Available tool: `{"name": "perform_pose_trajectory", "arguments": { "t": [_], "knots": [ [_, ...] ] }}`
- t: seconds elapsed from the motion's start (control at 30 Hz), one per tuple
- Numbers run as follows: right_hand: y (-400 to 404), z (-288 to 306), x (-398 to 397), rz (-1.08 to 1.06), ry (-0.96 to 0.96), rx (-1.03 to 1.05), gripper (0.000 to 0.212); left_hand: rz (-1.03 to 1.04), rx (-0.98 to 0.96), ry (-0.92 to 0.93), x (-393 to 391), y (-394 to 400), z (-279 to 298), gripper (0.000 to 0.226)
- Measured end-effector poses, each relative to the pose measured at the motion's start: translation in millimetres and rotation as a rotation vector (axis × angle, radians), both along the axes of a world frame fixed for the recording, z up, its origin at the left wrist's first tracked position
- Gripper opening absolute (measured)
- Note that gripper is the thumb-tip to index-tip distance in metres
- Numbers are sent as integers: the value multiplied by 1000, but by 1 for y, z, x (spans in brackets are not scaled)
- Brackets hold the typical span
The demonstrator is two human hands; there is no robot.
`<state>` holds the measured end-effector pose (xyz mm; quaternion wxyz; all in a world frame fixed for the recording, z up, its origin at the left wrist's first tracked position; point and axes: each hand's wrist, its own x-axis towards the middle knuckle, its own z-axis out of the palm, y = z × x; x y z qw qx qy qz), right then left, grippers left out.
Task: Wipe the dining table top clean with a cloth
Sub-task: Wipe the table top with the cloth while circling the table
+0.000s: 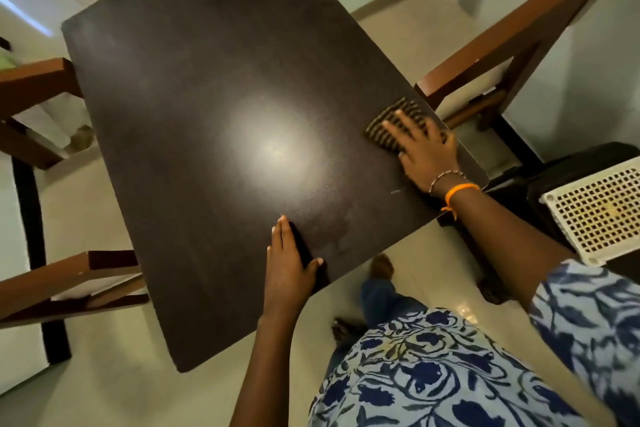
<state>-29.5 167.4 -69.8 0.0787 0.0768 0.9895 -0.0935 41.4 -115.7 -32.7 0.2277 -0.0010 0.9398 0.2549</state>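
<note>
No readable text, labels, brands or numbers anywhere in frame. Dark table [194, 149] top bare of print. Striped cloth [388, 121] at right edge unmarked. Perforated white panel [602, 211] at right, no lettering. Patterned blue-and-white garment [433, 374] at bottom, floral print only, no words.

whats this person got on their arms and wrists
The right hand has an orange thread band and a thin beaded bracelet at the wrist. The left hand and its wrist are bare. A blue and white floral short sleeve covers the right upper arm.
</note>
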Motion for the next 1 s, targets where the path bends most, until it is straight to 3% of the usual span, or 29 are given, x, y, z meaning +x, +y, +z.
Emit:
{"name": "perform_pose_trajectory", "arguments": {
  "t": [0.1,0.23,0.37,0.5,0.63,0.73,0.87,1.0],
  "knots": [
    [17,-1,-5,-148,-26,0,63,30,30,23,13,-7,1,88],
    [-27,3,4,-245,-40,-40,64,147,98,63,31,-23,3,76],
    [-125,6,50,57,-30,-39,64,218,96,106,49,-35,4,70],
    [-218,-3,106,451,-92,-198,61,229,89,124,55,-39,5,69],
    [-195,-7,106,628,-47,-135,59,161,73,113,51,-37,1,71],
    [-134,-8,94,478,32,-31,59,51,20,105,49,-22,-4,74],
    [-25,-6,78,29,47,48,59,-112,-87,116,47,-2,-10,89],
    [32,-2,74,-201,6,45,56,-124,-227,182,48,4,-10,87]
  ]
}}
